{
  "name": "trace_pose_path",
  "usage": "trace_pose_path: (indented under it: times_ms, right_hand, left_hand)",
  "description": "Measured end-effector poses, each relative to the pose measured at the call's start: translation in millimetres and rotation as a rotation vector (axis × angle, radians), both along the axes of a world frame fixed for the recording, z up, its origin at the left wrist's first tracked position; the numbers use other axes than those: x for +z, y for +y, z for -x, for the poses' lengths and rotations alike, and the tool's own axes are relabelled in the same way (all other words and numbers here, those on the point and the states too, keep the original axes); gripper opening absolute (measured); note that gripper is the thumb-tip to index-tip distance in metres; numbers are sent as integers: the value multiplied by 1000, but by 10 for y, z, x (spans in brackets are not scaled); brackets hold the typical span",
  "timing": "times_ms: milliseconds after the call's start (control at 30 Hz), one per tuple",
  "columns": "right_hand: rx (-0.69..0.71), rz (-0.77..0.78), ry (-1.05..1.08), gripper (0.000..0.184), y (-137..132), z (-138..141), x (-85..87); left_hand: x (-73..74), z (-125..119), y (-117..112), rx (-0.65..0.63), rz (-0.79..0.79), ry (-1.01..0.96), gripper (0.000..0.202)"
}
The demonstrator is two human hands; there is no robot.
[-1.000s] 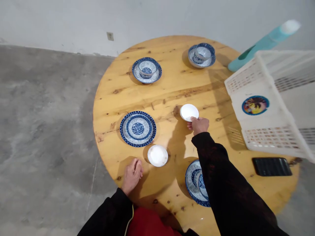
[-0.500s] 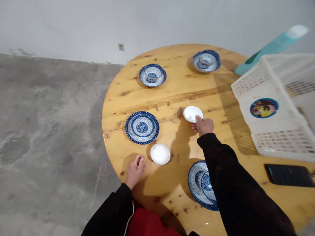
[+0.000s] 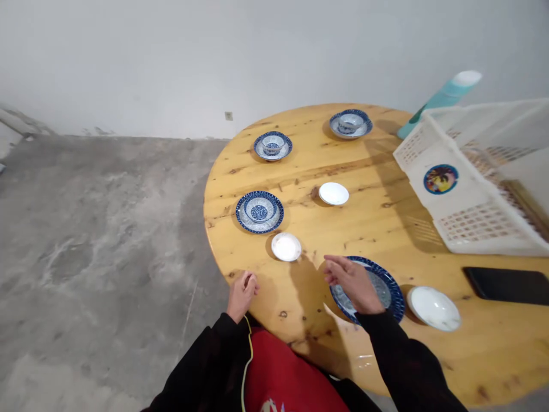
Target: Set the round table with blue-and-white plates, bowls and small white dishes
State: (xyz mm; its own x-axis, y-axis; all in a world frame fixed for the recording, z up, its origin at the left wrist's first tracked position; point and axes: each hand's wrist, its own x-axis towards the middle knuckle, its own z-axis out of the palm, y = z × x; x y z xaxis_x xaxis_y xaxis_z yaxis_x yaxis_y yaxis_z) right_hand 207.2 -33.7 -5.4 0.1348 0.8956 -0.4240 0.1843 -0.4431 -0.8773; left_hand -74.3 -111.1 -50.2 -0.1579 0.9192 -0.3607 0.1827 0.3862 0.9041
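My left hand hovers or rests at the near left edge of the table with its fingers curled in loosely; nothing shows in it. My right hand, fingers extended and empty, is above a blue-patterned plate and hides part of it. A small white dish sits beyond my left hand. Behind it, a blue-and-white bowl rests on a blue-rimmed plate. Another white dish lies near the middle of the table, and a third white dish is right of my right hand.
Two more plates with bowls stand at the far side of the round wooden table. At right are a white plastic basket, a turquoise cylinder leaning behind it, and a black phone.
My right hand has let go of the white dish near the table's middle and drawn back toward me over the near plate. My left hand stays curled by the edge. The view has shifted.
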Motion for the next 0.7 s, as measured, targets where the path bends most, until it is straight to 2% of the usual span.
trace_pose_path:
  times_ms: [167,233,300,400,533,600,700]
  right_hand:
    - [-8,96,121,49,-729,263,-270]
    - [-35,128,156,47,-935,392,-356]
    - [-72,153,187,46,-1113,526,-411]
    - [-138,184,231,51,-1339,718,-455]
    - [-156,202,213,56,-1493,968,-501]
    - [-155,205,195,55,-1470,1138,-523]
    - [-177,199,177,53,-1306,1528,-536]
  left_hand:
    - [106,80,-759,22,88,44,35]
    - [134,136,-945,27,114,52,38]
    - [156,199,-1014,26,114,56,39]
    - [164,287,-927,21,77,50,38]
    - [122,476,-671,-33,25,30,35]
    - [103,680,-552,-101,-2,38,32]
    - [122,1170,-397,-165,-31,99,29]
